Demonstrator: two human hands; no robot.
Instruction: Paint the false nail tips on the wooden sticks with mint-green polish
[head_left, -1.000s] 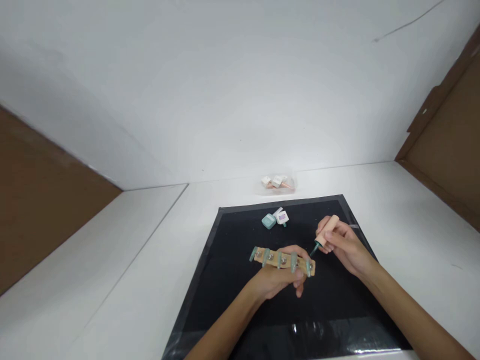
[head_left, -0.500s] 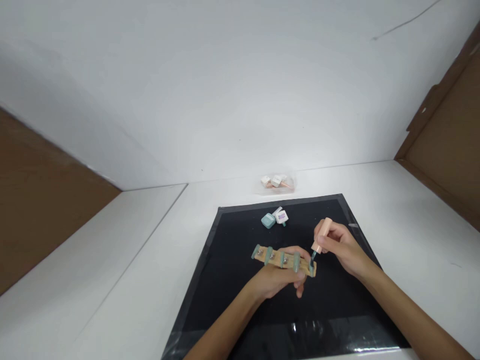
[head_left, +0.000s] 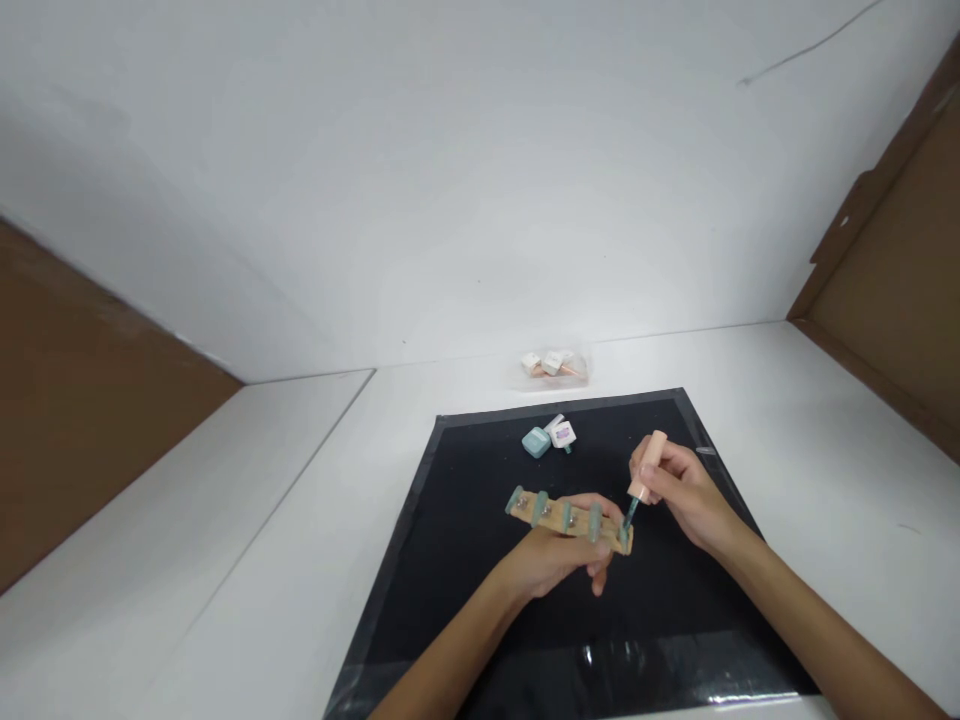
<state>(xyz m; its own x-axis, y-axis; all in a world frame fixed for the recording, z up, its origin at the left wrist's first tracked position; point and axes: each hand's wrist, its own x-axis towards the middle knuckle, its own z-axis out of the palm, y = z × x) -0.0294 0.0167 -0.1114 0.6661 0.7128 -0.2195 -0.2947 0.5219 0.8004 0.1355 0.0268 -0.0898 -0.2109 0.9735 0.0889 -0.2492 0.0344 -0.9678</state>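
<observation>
Holds flat tan wooden strip (head_left: 556,519), likely light, stiff, in curled left hand (head_left: 559,557); best gripped by edges; pinches round pink plastic handle (head_left: 648,466) in closed right hand (head_left: 686,490).

Left fingers (head_left: 592,550) hold a tan strip (head_left: 555,515), right fingers (head_left: 664,484) a pink-handled brush (head_left: 638,490)

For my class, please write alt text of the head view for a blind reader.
The left hand holds a tan strip bearing five green nail tips, while the right hand holds a pink-handled brush at the rightmost tip. Beneath is a black mat; a clear box sits beyond.
</observation>
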